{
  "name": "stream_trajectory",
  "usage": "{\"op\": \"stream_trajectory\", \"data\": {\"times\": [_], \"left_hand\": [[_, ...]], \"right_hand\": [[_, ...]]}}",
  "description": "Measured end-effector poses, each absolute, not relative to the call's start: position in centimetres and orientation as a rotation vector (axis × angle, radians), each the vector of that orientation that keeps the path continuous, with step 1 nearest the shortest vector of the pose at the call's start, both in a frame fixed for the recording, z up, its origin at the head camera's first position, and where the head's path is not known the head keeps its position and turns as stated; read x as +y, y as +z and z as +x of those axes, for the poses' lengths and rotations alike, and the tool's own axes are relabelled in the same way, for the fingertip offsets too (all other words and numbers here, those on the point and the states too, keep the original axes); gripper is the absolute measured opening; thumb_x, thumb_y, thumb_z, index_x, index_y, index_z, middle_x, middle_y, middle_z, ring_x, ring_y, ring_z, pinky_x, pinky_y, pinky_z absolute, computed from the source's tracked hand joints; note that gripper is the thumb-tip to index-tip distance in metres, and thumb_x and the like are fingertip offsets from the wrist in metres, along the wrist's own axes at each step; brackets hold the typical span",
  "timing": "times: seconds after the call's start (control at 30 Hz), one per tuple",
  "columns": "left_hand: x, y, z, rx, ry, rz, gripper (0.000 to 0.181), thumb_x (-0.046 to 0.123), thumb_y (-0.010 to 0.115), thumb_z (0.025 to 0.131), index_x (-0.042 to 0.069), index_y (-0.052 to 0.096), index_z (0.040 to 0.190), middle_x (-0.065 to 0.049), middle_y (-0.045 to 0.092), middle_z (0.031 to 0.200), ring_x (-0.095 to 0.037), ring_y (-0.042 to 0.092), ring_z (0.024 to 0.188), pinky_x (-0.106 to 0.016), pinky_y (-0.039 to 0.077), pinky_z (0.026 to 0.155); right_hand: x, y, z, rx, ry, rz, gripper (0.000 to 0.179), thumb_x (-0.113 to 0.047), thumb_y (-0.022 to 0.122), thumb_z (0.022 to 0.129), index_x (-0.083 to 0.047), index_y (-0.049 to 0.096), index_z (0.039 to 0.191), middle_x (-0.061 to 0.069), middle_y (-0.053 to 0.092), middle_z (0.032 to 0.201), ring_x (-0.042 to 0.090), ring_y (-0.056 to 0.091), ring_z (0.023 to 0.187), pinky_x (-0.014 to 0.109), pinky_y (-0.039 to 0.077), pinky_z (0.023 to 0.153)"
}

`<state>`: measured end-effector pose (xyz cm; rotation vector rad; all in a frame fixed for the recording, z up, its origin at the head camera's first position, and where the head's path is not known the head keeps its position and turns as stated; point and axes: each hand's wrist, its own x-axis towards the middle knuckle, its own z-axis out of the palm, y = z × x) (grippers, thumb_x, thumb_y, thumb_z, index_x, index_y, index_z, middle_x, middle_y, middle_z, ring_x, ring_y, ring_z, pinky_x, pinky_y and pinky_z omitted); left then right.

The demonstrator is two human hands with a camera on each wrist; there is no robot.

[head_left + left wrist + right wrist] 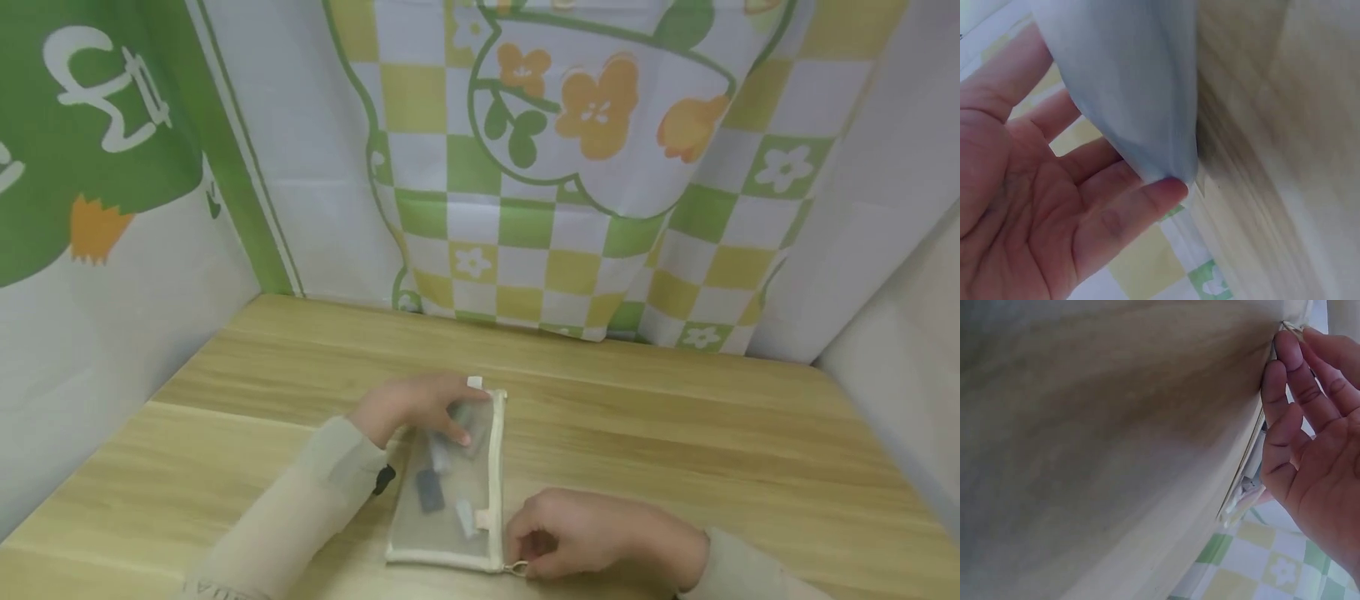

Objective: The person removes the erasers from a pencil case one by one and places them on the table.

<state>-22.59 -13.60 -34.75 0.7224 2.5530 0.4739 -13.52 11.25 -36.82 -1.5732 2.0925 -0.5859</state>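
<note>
Head view: pinched zipper pull (516, 568) with right hand (581, 533). Laid left hand (423, 404), loose-fingered, on pouch (452, 492), short of tabletop's (675, 425) far edge.

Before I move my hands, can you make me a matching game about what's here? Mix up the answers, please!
1. Left hand
2. Right hand
3. Dark piece
4. Checkered cloth

A. Pinching the pull ring
B. Hanging behind the wooden table
C. Touching the far end of the see-through pouch
D. Inside the see-through pouch

Right pairs: 1-C, 2-A, 3-D, 4-B
</note>
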Motion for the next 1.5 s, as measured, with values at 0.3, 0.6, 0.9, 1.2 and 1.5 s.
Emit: {"op": "stream_trajectory", "data": {"times": [0.3, 0.6, 0.9, 1.2, 1.5], "left_hand": [[-14.0, -34.8, -20.7, 2.653, 0.5, 0.784, 0.074, 0.026, 0.074, 0.086, 0.009, 0.041, 0.15, -0.023, 0.035, 0.156, -0.04, 0.033, 0.145, -0.053, 0.028, 0.118], [-12.7, -32.9, -17.7, 2.799, 0.375, 0.984, 0.059, 0.028, 0.075, 0.086, 0.009, 0.055, 0.138, -0.013, 0.051, 0.146, -0.031, 0.052, 0.133, -0.045, 0.044, 0.108], [-10.8, -32.8, -16.1, 2.707, 0.242, 1.359, 0.018, 0.019, 0.075, 0.084, 0.015, 0.075, 0.101, 0.005, 0.066, 0.101, -0.008, 0.062, 0.092, -0.022, 0.051, 0.084], [-9.4, -32.8, -15.2, 2.615, 0.178, 1.385, 0.026, 0.023, 0.076, 0.084, 0.014, 0.074, 0.109, 0.004, 0.068, 0.109, -0.006, 0.062, 0.096, -0.02, 0.05, 0.086], [-9.8, -32.6, -15.1, 2.623, 0.207, 1.312, 0.029, 0.026, 0.076, 0.085, 0.012, 0.073, 0.11, 0.002, 0.067, 0.113, -0.008, 0.063, 0.098, -0.02, 0.051, 0.085]], "right_hand": [[12.0, -37.2, -14.9, 2.198, -0.733, -1.462, 0.017, -0.013, 0.064, 0.093, -0.01, 0.069, 0.108, -0.002, 0.068, 0.102, -0.003, 0.056, 0.094, 0.019, 0.051, 0.087], [12.3, -37.0, -17.4, 2.48, -0.727, -1.369, 0.029, -0.007, 0.063, 0.089, -0.007, 0.065, 0.118, 0.005, 0.057, 0.123, 0.019, 0.055, 0.116, 0.037, 0.048, 0.102], [12.2, -37.7, -20.1, 2.558, -0.659, -1.408, 0.035, -0.009, 0.064, 0.089, -0.001, 0.064, 0.123, 0.015, 0.061, 0.127, 0.031, 0.056, 0.121, 0.048, 0.044, 0.107], [11.3, -37.5, -20.9, 2.583, -0.601, -1.344, 0.031, -0.014, 0.065, 0.091, -0.004, 0.066, 0.121, 0.012, 0.062, 0.126, 0.03, 0.056, 0.118, 0.049, 0.045, 0.104], [10.7, -37.5, -21.5, 2.535, -0.651, -1.226, 0.037, -0.015, 0.067, 0.089, -0.002, 0.065, 0.123, 0.014, 0.056, 0.128, 0.032, 0.048, 0.118, 0.056, 0.038, 0.104]]}}
